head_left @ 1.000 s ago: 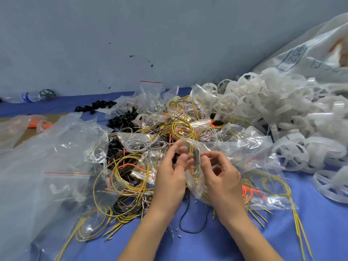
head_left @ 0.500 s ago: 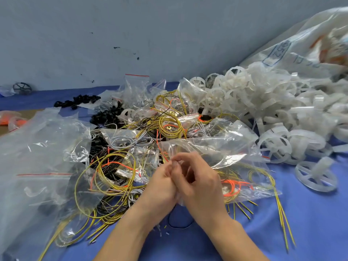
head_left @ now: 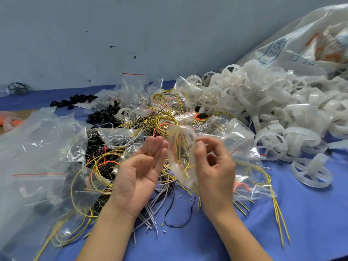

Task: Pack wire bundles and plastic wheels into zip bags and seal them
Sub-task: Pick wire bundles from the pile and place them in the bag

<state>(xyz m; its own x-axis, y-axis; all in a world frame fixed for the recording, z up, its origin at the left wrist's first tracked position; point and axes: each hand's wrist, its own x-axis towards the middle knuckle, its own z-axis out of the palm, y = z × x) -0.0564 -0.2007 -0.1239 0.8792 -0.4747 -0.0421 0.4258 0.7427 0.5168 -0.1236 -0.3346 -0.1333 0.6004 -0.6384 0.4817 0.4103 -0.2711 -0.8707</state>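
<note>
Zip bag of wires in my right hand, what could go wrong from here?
Only your right hand pinches the zip bag; the left hand is open, so it could slip into the loose wire pile below. The bag is blurred, so whether its strip is fully closed is unclear; wires could spill.

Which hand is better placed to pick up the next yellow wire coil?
Probably the left hand: it is open and empty, right beside the yellow wire coil. The right hand is busy holding the wire-filled zip bag.
</note>
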